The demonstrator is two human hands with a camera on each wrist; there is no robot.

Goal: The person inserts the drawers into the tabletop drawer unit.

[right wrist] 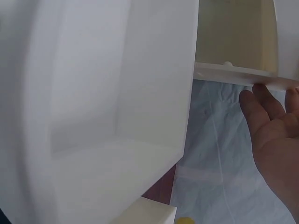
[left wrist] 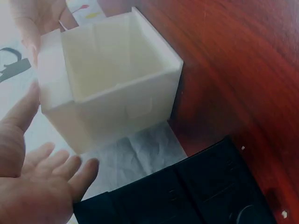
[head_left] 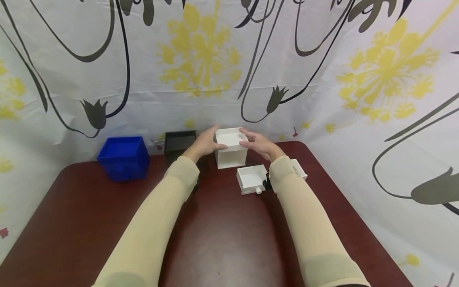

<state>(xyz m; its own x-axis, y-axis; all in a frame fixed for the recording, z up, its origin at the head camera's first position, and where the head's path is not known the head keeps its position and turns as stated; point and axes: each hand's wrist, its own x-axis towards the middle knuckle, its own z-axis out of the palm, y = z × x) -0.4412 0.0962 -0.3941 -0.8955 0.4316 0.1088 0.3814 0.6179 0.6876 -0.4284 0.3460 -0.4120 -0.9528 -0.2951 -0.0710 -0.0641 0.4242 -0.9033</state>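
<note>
At the back of the table stands a white box [head_left: 231, 158], upright, with a shallow tray-like top and a hollow front. My left hand [head_left: 206, 142] is at its upper left side; the left wrist view shows the thumb near the top corner and the other fingers [left wrist: 65, 170] spread, apart from the wall. On the opposite side, my right hand [head_left: 261, 144] has fingertips at the top rim, and its fingers [right wrist: 254, 109] touch the side wall in the right wrist view. In front and to the right lies a white drawer [head_left: 251, 177] with a round knob.
A black box [head_left: 180, 140] stands just left of the white one, partly behind my left hand. Farther left is a blue box [head_left: 123, 157] with a knob. Another white piece [head_left: 299, 169] shows beyond my right sleeve. A patterned cloth [head_left: 215, 107] hangs behind the table.
</note>
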